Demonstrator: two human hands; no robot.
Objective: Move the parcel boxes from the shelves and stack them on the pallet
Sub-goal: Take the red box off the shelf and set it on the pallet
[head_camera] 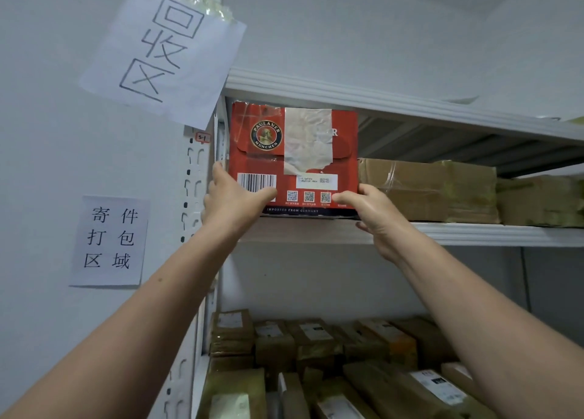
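A red parcel box [294, 153] with a round logo, white tape and a barcode stands at the left end of an upper shelf [458, 233]. Both arms reach up to it. My left hand [232, 197] grips its lower left corner, fingers round the left side and thumb across the front by the barcode. My right hand [376, 213] holds the lower right corner, thumb on the front, fingers under and beside the box. The pallet is out of view.
Brown taped cartons [429, 189] sit right of the red box on the same shelf. The shelf below holds several brown parcels [316, 365] with white labels. A white upright post [192, 178] and two handwritten paper signs [110, 240] are at left.
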